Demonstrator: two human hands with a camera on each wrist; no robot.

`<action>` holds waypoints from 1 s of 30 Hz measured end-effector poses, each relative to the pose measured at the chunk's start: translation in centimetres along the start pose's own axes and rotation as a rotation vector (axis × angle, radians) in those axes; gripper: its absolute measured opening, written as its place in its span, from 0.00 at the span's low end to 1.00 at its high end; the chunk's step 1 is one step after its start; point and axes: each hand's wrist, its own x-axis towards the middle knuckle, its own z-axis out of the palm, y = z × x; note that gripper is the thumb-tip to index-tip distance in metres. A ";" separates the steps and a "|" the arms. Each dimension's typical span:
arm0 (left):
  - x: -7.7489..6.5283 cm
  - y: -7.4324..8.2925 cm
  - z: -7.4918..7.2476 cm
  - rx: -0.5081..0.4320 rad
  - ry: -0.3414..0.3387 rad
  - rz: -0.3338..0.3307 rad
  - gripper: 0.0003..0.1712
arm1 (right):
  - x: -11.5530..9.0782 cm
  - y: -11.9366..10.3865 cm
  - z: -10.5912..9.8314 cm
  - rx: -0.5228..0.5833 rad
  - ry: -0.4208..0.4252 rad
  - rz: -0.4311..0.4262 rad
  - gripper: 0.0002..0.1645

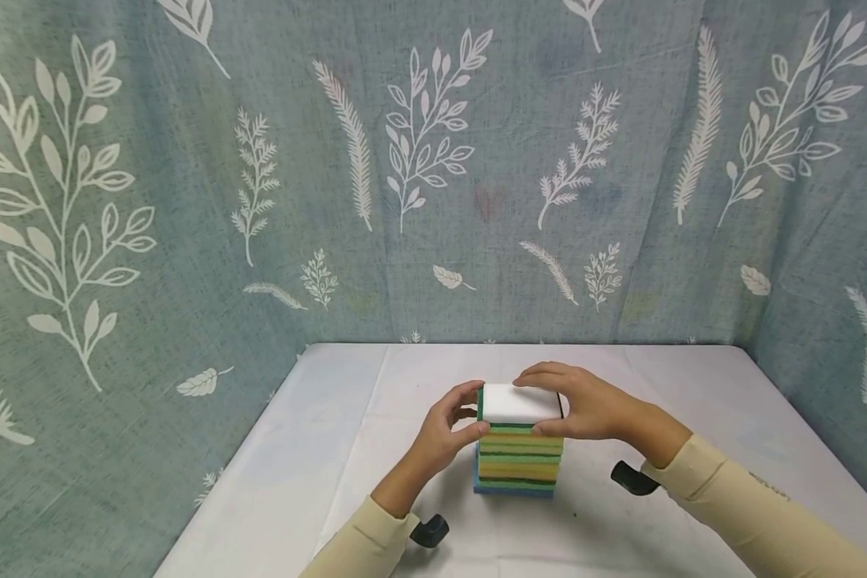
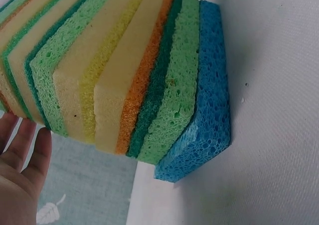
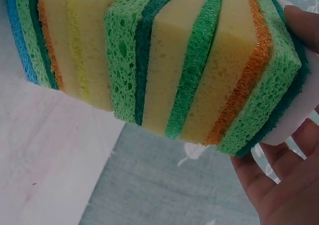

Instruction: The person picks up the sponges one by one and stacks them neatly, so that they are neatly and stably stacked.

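Observation:
A tall stack of sponges in green, yellow, orange and cream layers stands on the table. Its lowest layer is a blue sponge, which sticks out a little past those above. On top lies a white block-shaped sponge, over a dark green scouring layer. My right hand holds the white sponge from the right, thumb at the front edge and fingers over the back. From the left, my left hand cups the stack's upper end, thumb in front and fingers toward the back.
A white cloth covers the table. Patterned blue-green fabric hangs behind it and at both sides. Black wrist-worn devices show below both wrists, near the tabletop.

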 end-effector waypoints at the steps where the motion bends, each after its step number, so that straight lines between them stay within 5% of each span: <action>1: 0.1 0.0 0.0 0.000 -0.001 0.000 0.33 | 0.0 0.0 0.0 0.002 0.002 0.001 0.36; 22: -0.4 0.0 -1.0 0.019 -0.012 -0.015 0.37 | -0.8 0.1 0.6 -0.057 0.044 0.039 0.49; 30: 0.0 1.3 -4.4 0.072 0.059 0.129 0.34 | -3.4 1.0 0.6 -0.018 0.128 0.120 0.55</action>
